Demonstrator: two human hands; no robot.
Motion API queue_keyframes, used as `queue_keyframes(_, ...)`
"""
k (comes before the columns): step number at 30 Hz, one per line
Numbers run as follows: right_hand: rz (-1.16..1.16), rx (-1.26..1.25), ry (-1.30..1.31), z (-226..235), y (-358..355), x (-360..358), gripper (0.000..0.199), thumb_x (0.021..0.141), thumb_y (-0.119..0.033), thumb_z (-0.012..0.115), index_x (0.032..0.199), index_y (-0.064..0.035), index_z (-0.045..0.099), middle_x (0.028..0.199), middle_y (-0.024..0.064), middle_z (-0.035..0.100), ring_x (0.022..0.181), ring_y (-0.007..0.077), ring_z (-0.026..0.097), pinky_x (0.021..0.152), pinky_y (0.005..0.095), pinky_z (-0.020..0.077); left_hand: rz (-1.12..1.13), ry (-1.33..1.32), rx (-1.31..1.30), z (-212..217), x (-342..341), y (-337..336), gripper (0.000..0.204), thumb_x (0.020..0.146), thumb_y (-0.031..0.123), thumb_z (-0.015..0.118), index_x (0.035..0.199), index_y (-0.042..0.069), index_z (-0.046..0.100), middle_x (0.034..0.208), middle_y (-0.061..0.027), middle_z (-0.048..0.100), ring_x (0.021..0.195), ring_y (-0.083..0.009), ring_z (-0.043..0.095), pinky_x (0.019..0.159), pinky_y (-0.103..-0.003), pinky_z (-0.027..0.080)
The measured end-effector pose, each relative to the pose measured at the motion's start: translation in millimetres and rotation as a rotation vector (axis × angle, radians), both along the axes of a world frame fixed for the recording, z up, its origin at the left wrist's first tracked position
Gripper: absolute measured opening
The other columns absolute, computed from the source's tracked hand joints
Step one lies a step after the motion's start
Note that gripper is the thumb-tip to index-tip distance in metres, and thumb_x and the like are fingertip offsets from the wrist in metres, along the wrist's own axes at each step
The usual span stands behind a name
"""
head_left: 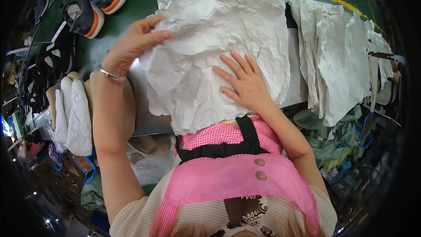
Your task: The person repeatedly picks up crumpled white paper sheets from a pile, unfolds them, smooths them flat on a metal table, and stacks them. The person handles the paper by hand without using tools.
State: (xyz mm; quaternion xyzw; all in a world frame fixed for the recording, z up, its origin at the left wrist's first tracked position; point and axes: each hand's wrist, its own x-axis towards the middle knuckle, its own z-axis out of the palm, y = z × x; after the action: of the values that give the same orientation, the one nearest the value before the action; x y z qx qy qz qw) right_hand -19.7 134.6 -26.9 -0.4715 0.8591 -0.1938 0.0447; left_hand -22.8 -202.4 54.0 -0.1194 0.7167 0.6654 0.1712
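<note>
A wide sheet of crumpled white paper lies in front of me over a grey metal surface. At its upper left edge is my left hand, thumb and fingers curled round the paper's edge; its other fingers are hidden. The paper near this hand is wrinkled and slightly raised. My right hand rests flat on the middle right of the sheet, fingers spread, gripping nothing.
Dark shoes with orange and white soles stand on the green table at the far left. More white paper sheets hang over the right side. Tan forms and white paper-wrapped ones are left of me.
</note>
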Motion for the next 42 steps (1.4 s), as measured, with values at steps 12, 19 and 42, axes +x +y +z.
queue_keyframes(12, -0.087, -0.009, 0.009, 1.0, -2.6, -2.0, 0.061, 0.087, -0.038, 0.066, 0.145, -0.0254, 0.05, 0.155, 0.0059, 0.04, 0.145, 0.0282, 0.032, 0.119, 0.0497, 0.0208, -0.022, 0.659, -1.077, 2.0, 23.8, 97.5, 0.048, 0.091, 0.022, 0.067, 0.138, 0.017, 0.057, 0.128, -0.0112, 0.061, 0.116, -0.0295, 0.059, 0.102, -0.04, 0.044)
queue_keyframes(19, -0.477, 0.072, 0.286, -29.7, 40.7, -87.6, 0.059, 0.093, -0.044, 0.061, 0.146, -0.0218, 0.047, 0.154, 0.0108, 0.039, 0.142, 0.0337, 0.035, 0.115, 0.0548, 0.0244, -0.138, 0.58, -1.205, -99.6, 48.8, 122.8, 0.065, 0.093, 0.05, 0.057, 0.151, 0.024, 0.042, 0.161, -0.0088, 0.03, 0.147, -0.0337, 0.025, 0.119, -0.051, 0.017)
queue_keyframes(42, -0.868, 0.053, 0.156, -10.6, 67.8, -70.5, 0.08, 0.086, -0.049, 0.069, 0.14, 0.0049, 0.044, 0.135, 0.0281, 0.053, 0.117, 0.0431, 0.053, 0.099, 0.0483, 0.0429, -0.074, 0.593, -1.164, -90.1, 49.1, 129.3, 0.062, 0.091, 0.039, 0.062, 0.148, 0.019, 0.047, 0.156, -0.0118, 0.037, 0.145, -0.0342, 0.03, 0.119, -0.049, 0.018)
